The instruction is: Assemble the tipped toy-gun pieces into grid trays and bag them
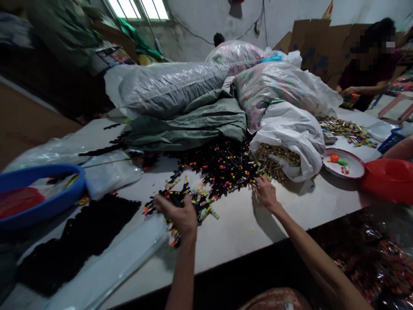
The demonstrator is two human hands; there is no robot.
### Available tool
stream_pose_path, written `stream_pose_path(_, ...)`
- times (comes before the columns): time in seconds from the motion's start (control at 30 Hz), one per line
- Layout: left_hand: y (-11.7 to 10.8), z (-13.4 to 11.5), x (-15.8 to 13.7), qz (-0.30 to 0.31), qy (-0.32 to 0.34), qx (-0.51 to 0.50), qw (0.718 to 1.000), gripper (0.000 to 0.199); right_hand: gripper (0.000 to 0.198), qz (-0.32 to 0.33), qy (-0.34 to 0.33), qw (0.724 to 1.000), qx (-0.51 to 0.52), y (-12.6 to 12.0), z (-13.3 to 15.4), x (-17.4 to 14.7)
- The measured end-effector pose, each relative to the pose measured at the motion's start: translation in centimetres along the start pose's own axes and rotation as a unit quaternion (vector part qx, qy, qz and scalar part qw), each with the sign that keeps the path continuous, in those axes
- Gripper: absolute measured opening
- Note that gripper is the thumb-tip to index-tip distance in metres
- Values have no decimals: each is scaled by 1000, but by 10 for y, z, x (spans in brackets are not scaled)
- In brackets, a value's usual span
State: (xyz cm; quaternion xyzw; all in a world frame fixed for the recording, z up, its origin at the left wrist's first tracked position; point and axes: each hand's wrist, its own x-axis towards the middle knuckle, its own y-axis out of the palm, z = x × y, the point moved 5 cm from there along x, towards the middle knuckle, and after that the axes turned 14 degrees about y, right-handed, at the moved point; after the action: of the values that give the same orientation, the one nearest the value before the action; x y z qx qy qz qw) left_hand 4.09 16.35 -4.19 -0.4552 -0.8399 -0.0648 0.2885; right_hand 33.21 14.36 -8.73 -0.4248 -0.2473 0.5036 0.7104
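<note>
Over a smaller heap of black pieces and patterned little sticks (206, 209) I hold my left hand (179, 215), its thumb apart from the stretched fingers, slightly blurred. My right hand (266, 193) reaches to the edge of the main pile of small black pieces with coloured tips (230, 168). Its fingers are bent together at the pieces, and whatever they pinch is too small to make out. Beside that hand, many yellowish patterned sticks (274, 159) spill from a white sack (292, 133). A stack of clear plastic bags (112, 258) lies left of my left hand.
Black strips (80, 237) and a blue basin (48, 202) are at left. Large stuffed bags (174, 86) and a green sack (190, 122) cover the back. At right are a plate (353, 170), a red container (389, 181) and a co-worker (368, 69) handling coloured pieces.
</note>
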Motion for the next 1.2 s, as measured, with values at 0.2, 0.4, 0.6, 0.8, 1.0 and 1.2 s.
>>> stream_pose_path(0.2, 138, -15, -62, 310, 165, 23, 936, 18, 31, 21, 30, 994, -105, 13, -6, 24)
stream_pose_path(0.4, 171, -4, -88, 391, 171, 41, 904, 37, 23, 25, -21, 999, -26, 25, -33, -3)
stream_pose_path(0.6, 133, -16, -75, 380, 143, 48, 913, 17, 18, 0, -5, 997, 83, 1, -54, 8)
stream_pose_path(0.8, 103, -8, -86, 297, -213, -169, 915, 15, 20, -18, 123, 991, -42, -26, -68, 42)
stream_pose_path(1.0, 99, -7, -124, 340, -286, -245, 862, 29, 29, -15, 144, 989, 0, -18, -64, 46)
stream_pose_path(1.2, 94, -16, -129, 379, -199, -222, 876, 20, 13, -11, 150, 981, 119, -24, -69, 37)
